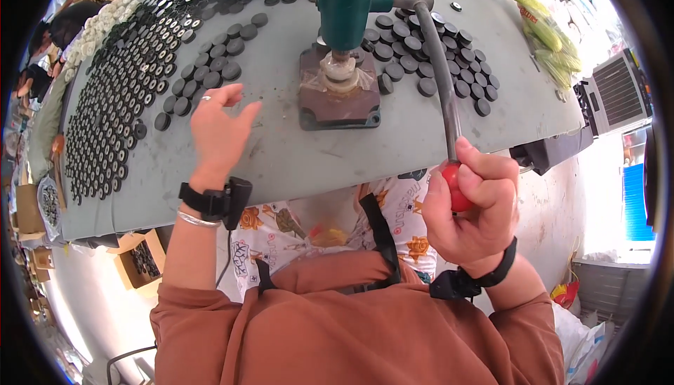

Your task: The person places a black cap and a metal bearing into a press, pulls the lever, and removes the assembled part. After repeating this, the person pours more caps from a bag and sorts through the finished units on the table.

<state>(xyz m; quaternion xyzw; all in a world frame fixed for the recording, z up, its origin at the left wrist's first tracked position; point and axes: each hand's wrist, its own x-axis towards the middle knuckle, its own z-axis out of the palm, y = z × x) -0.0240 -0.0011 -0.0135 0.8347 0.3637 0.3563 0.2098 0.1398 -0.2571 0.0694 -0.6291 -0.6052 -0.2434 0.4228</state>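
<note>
My right hand [477,209] is wrapped around the red ball knob [456,187] at the low end of a grey metal lever [439,76]. That lever joins the side of a green hand press [347,16], whose ram meets a clear-wrapped round fitting [340,72] above the dark base plate [337,113]. Left of the press, my left hand [221,129] hovers over the table with thumb and fingers apart, holding nothing I can see. Closest to it are plain black discs [230,70] in loose rows. More black discs [400,48] lie right of the press.
Many black discs with pale rings [133,94] cover the left side of the grey table [281,174]. Bagged green vegetables [547,34] lie at the far right, near a dark grilled unit [618,94]. An open cardboard box [140,262] sits below the left edge. Another person [42,55] is at far left.
</note>
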